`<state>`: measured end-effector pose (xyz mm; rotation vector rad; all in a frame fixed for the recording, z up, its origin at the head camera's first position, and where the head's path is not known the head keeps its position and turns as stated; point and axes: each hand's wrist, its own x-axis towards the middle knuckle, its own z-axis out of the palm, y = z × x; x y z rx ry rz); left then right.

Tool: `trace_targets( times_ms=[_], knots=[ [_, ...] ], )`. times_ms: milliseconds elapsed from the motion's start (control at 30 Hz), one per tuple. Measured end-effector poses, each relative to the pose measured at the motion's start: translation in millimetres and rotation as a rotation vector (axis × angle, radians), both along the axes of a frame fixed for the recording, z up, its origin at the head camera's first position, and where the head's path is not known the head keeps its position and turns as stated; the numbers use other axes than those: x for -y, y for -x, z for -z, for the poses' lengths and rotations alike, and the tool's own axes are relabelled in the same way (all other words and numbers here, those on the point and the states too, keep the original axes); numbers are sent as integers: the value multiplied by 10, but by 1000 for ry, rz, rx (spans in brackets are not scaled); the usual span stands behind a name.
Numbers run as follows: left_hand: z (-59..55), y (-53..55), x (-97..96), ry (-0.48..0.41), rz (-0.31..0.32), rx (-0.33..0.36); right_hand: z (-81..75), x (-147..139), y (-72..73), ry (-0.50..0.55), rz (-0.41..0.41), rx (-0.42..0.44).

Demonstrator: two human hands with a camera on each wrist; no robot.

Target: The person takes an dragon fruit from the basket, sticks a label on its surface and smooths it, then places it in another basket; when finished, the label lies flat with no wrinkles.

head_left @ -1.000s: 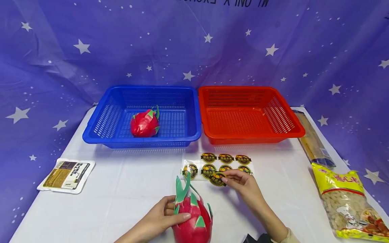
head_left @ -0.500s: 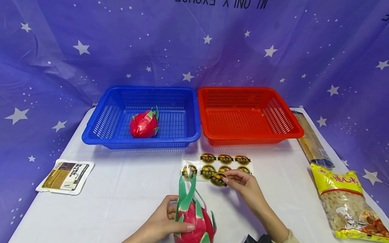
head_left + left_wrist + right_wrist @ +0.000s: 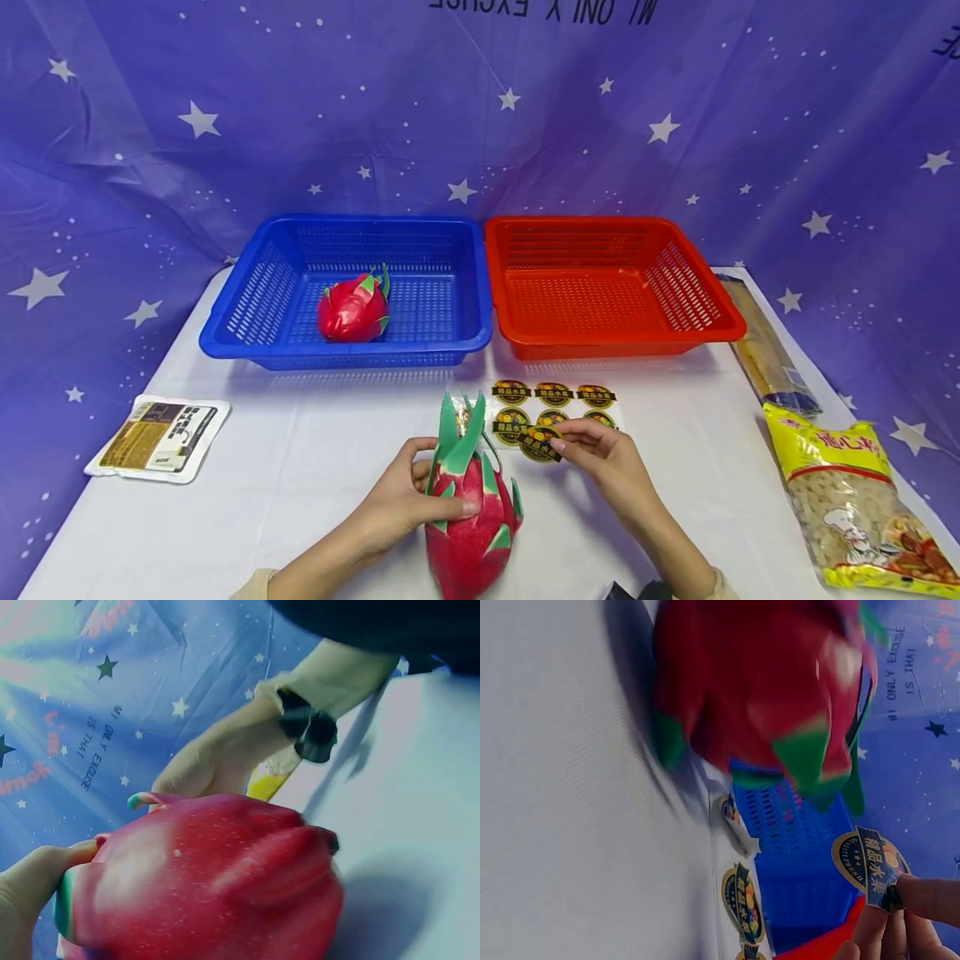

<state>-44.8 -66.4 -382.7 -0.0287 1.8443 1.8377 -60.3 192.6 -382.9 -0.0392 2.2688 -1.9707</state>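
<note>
My left hand (image 3: 401, 500) grips a red dragon fruit (image 3: 468, 546) with green leaf tips, thumb across its front, fingers mostly hidden behind. In the left wrist view the fruit (image 3: 217, 877) fills the lower middle, its leafy end toward the left. Between thumb and fingertips my right hand (image 3: 603, 462) pinches a round black-and-gold sticker (image 3: 538, 444) by its right edge. Seen from the right wrist, that sticker (image 3: 862, 859) faces the camera, apart from the fruit. Behind it on the table lies a sticker sheet (image 3: 555, 395) with several more labels; the fruit's leaves cover its left part.
A second dragon fruit (image 3: 352, 308) lies in the blue basket (image 3: 337, 348). Beside that stands a red basket (image 3: 615, 337). A flat white-edged packet (image 3: 161, 439) is at left. At right lie a pasta bag (image 3: 847, 500) and a long brown package (image 3: 768, 346).
After dipping slightly half a second ago, the left hand has raised the dragon fruit and moved it forward, over the sheet's left part in view. The right hand with the sticker has hardly moved.
</note>
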Motion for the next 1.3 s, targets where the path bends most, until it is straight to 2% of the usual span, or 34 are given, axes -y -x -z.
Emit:
trace_targets(
  times_ms=[167, 433, 567, 733, 900, 1067, 1300],
  knots=[
    [7, 170, -27, 34, -71, -16, -56, 26, -19, 22, -31, -18],
    [24, 371, -96, 76, -171, -33, -224, 137, -67, 30, -54, -40],
    [6, 435, -121, 97, -186, -33, -300, 237, -96, -16, -141, -111],
    [-23, 481, -156, 133, -197, -41, -342, 421, -144, -122, -258, -284],
    [-38, 491, -197, 130, -203, -56, -324, 578, -164, -243, -283, -457],
    [-31, 487, -228, 120, -210, -60, -291, 636, -187, -338, -275, -506],
    [-27, 490, -236, 126, -217, -58, -255, 680, -196, -360, -226, -589]
  ],
)
